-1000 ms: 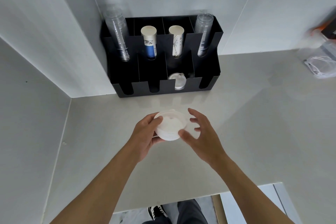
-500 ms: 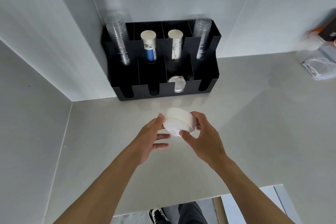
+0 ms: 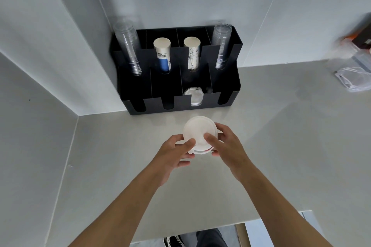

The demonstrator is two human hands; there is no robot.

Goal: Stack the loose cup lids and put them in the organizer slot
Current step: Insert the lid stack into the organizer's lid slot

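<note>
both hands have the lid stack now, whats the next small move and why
Probably carry the lid stack, gripped by the left hand and right hand, forward to the black organizer. Its third front slot already holds a lid, and the stack sits just short of it.

The stack of lids (image 3: 197,133) looks like matt white plastic, while the organizer (image 3: 224,84) is smooth black plastic with a faint sheen. Its clear cups (image 3: 221,46) are glossy see-through plastic, the paper cups (image 3: 163,54) printed, and the counter (image 3: 281,146) is smooth pale grey.
</note>
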